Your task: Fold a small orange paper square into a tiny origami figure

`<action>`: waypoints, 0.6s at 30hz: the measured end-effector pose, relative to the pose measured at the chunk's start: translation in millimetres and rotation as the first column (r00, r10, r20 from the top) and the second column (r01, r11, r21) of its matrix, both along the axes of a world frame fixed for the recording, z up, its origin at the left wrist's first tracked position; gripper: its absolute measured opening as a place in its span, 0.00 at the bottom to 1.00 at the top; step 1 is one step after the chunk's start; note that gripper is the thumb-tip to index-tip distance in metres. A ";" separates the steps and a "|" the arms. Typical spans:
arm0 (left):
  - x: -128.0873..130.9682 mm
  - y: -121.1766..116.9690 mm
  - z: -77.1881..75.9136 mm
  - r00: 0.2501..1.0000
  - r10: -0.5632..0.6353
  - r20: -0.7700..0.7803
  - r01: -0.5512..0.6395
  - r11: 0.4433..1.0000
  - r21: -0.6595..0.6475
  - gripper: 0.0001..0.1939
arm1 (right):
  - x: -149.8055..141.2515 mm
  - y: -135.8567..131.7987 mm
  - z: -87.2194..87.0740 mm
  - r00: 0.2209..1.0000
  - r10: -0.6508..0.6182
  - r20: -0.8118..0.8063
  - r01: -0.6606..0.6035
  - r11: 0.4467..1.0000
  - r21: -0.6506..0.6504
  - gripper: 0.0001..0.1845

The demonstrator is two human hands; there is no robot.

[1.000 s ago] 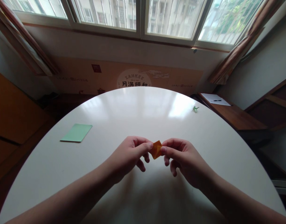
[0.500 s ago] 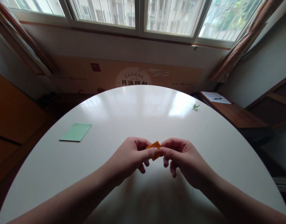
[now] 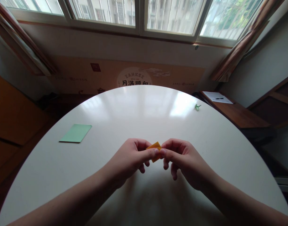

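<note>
A small folded piece of orange paper (image 3: 155, 145) is held up between my two hands, above the near half of the white table. My left hand (image 3: 138, 153) pinches its left side, thumb on top and fingers behind. From the other side my right hand (image 3: 178, 153) grips the paper's right corner between thumb and forefinger. The two thumb tips meet or nearly meet in front of the paper and cover part of it. The lower fingers of both hands hang loosely curled.
A stack of green square paper (image 3: 75, 133) lies on the left of the round white table (image 3: 111, 125). A small folded green paper figure (image 3: 197, 107) stands near the far right edge. Beyond it, a wooden side table (image 3: 244, 114) carries white sheets (image 3: 217, 97) and a dark pen (image 3: 219, 99).
Both hands keep their pinch on the orange paper, with only a very slight shift. The green stack and the green figure stay in place.
</note>
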State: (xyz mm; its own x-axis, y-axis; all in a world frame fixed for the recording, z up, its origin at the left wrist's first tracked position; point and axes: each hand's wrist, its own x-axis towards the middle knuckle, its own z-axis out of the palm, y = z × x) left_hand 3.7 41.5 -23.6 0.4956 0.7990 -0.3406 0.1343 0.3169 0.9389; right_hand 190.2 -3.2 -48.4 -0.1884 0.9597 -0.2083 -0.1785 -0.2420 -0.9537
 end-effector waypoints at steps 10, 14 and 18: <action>1.2 -2.1 -1.7 0.998 -0.008 -0.059 0.012 0.997 0.075 0.14 | -3.9 -0.6 6.6 0.998 0.010 0.065 -0.011 1.000 0.015 0.12; 0.5 -3.3 -3.5 0.998 -0.025 -0.059 0.029 0.997 0.075 0.14 | -6.0 -1.3 8.1 0.997 0.016 0.072 -0.016 1.000 0.003 0.12; -0.4 -3.0 -4.0 0.999 -0.022 -0.038 0.024 0.998 0.057 0.14 | -6.3 -1.9 8.1 0.998 0.017 0.055 -0.017 1.000 -0.005 0.11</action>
